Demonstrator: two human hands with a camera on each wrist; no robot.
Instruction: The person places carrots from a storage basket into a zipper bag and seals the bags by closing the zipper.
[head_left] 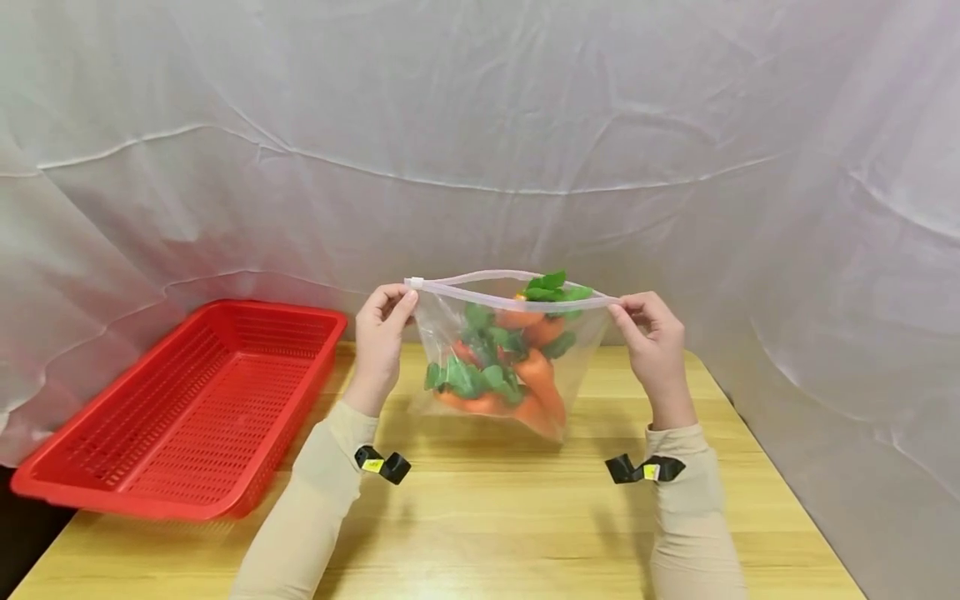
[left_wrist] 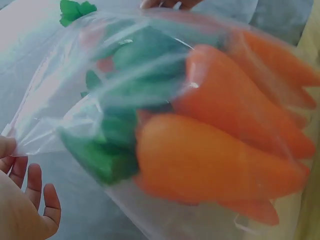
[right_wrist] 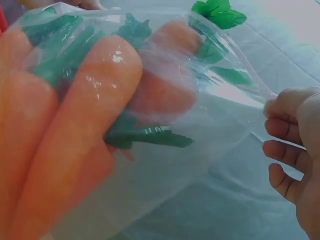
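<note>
A clear zip bag hangs above the wooden table, filled with several orange toy carrots with green tops. My left hand pinches the bag's left top corner by the white slider. At the right top corner, my right hand pinches the zip strip. The mouth gapes slightly and a green leaf pokes out. In the left wrist view the carrots press against the bag film beside my left hand. The right wrist view shows the carrots and my right hand at the bag's edge.
A red perforated plastic basket lies on the table's left side, partly over the edge. White cloth hangs behind and on both sides. The table's right edge runs close to my right arm.
</note>
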